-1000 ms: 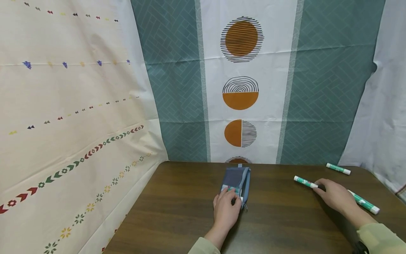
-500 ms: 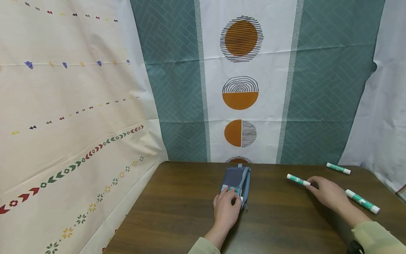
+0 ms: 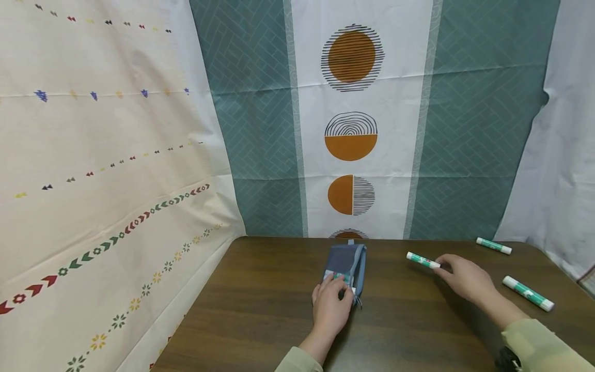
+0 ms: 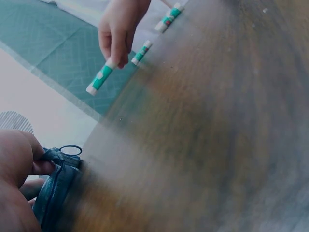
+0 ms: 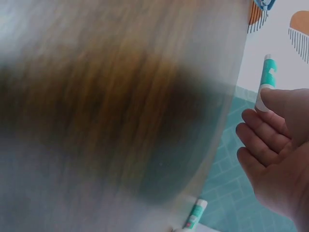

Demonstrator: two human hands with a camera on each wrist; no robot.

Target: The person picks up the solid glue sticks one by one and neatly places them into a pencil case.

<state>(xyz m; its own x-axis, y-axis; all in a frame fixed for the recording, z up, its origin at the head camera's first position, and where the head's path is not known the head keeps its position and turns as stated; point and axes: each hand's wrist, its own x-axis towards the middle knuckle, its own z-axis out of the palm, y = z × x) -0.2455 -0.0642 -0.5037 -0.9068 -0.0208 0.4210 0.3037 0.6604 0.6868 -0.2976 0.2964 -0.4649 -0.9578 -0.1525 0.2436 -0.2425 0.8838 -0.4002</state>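
Observation:
My right hand (image 3: 466,279) pinches one end of a green-and-white glue stick (image 3: 422,260) between thumb and fingers, held over the right half of the table. Its free end points left. Fingers of my left hand (image 3: 331,306) grip the near end of a blue zip pouch (image 3: 344,257), which lies at the table's middle with its zip side open. A green-and-white patch (image 3: 341,277) shows at the pouch beside those fingertips. In the left wrist view, the thumb and a finger hold the edge of the pouch (image 4: 57,188) by the zip.
Two more glue sticks lie on the brown table (image 3: 260,299): one (image 3: 494,246) near the back right edge, another (image 3: 528,293) nearer, right of my right forearm. Patterned cloths (image 3: 260,129) hang behind the table and along its left side.
My right hand has moved left with the glue stick, toward the pouch, uncovering the glue stick at its right. The left hand stays on the pouch.

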